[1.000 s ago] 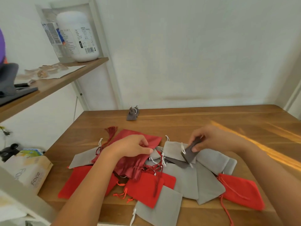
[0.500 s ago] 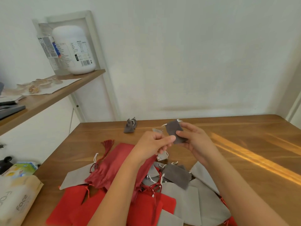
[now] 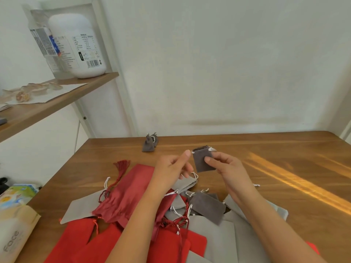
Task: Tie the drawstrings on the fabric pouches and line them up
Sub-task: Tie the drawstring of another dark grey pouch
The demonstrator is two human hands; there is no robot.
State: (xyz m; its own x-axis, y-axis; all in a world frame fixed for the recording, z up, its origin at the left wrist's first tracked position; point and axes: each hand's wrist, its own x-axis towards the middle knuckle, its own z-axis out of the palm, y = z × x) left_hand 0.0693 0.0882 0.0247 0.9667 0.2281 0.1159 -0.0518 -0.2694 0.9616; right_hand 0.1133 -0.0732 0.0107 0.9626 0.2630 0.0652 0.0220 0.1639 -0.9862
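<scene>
Right hand pinches dark pouch; left hand grip unclear — pouch pile beneath.

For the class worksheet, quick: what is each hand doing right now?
Left hand: curled, cannot tell if holding anything.
Right hand: holds dark grey pouch.

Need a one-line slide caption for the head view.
Right hand pinches a small dark grey fabric pouch above the wooden table, left hand beside it, red and grey pouches piled below.
</scene>
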